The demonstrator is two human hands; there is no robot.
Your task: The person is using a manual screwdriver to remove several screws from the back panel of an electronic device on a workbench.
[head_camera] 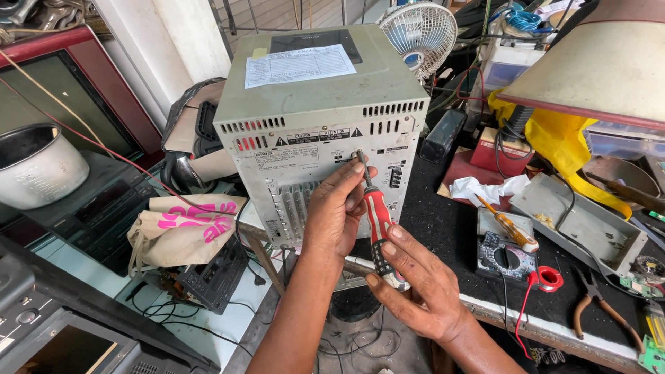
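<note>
A grey metal stereo unit point(305, 104) stands with its vented back panel facing me, a white paper sheet point(299, 64) on top. My right hand point(419, 284) grips the red-and-black handle of a screwdriver point(378, 221). Its tip is set on a screw near the upper middle of the back panel. My left hand point(336, 211) steadies the shaft with its fingertips, resting against the panel beside the finned heat sink point(294, 204).
A multimeter point(504, 255) with red lead, a yellow-handled screwdriver point(509, 225), pliers point(599, 305) and a grey tray point(589, 225) lie right on the black mat. A small fan point(419, 31) stands behind. A cloth bag point(183, 232), a metal pot point(34, 166) and old electronics fill the left.
</note>
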